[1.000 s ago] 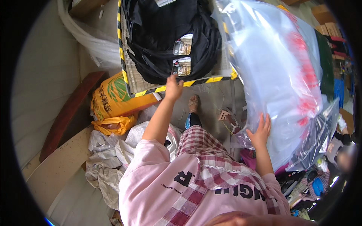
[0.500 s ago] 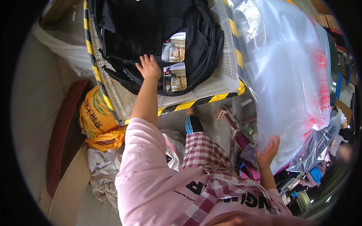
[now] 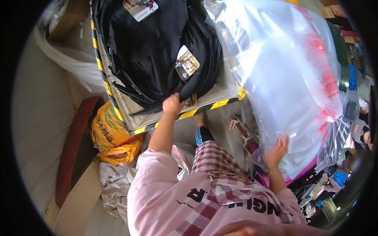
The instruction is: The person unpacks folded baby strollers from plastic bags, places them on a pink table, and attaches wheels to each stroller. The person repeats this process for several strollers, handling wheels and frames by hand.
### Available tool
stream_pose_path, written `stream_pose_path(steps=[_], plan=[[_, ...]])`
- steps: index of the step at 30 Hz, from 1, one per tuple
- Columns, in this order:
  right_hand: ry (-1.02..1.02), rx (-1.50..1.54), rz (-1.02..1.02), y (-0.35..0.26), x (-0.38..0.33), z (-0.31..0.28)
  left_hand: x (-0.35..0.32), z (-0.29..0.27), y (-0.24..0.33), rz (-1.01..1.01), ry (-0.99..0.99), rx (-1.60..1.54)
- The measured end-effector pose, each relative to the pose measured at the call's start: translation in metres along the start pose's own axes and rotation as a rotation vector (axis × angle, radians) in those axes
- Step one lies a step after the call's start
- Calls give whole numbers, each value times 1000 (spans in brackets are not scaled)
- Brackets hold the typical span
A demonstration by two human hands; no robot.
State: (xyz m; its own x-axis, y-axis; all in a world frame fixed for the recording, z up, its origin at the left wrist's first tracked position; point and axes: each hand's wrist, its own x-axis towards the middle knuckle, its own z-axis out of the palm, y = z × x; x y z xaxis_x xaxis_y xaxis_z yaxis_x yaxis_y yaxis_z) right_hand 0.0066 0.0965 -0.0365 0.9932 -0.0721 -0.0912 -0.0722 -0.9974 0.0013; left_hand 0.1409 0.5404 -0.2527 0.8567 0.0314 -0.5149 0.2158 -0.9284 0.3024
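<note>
A stack of round, folded black fabric items (image 3: 145, 55) with picture cards attached lies in a large crate (image 3: 136, 106). My left hand (image 3: 173, 104) is closed on the near edge of the top black fabric item, whose edge is drawn out toward the crate's front rim. One card (image 3: 187, 63) lies tilted on the fabric, and another card (image 3: 140, 8) shows at the far edge. On the right, my right hand (image 3: 277, 151) rests with fingers stretched out on the near end of a thick pile of clear plastic bags (image 3: 283, 86) with red print.
Black-and-yellow striped tape (image 3: 208, 107) runs along the crate's rim. To its left stand an orange sack (image 3: 108, 126) and a dark red curved board (image 3: 75, 153). Crumpled pale sacks (image 3: 116, 188) lie below. Clutter and a person (image 3: 364, 129) are at the far right.
My left hand has gone from lying spread on the stack to gripping the fabric's near edge and pulling it nearer. The cards have shifted and tilted. My right hand stays on the plastic bags.
</note>
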Motion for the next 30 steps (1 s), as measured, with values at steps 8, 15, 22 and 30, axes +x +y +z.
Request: stream_pose_path(steps=[8,15,22,30], plan=[[77,123,1,18,-17,-3,-114,-142,125,-90,524,-1012],[-74,614,-53,42,-41,-21,-304,-216,276,210,459,-1882],[-327,2087,95,141,-129,-91,-486,-163,392,1024,249,-1316],[482,2268,-412,217,-239,-251,-533,-99,497,1441,-83,-257]])
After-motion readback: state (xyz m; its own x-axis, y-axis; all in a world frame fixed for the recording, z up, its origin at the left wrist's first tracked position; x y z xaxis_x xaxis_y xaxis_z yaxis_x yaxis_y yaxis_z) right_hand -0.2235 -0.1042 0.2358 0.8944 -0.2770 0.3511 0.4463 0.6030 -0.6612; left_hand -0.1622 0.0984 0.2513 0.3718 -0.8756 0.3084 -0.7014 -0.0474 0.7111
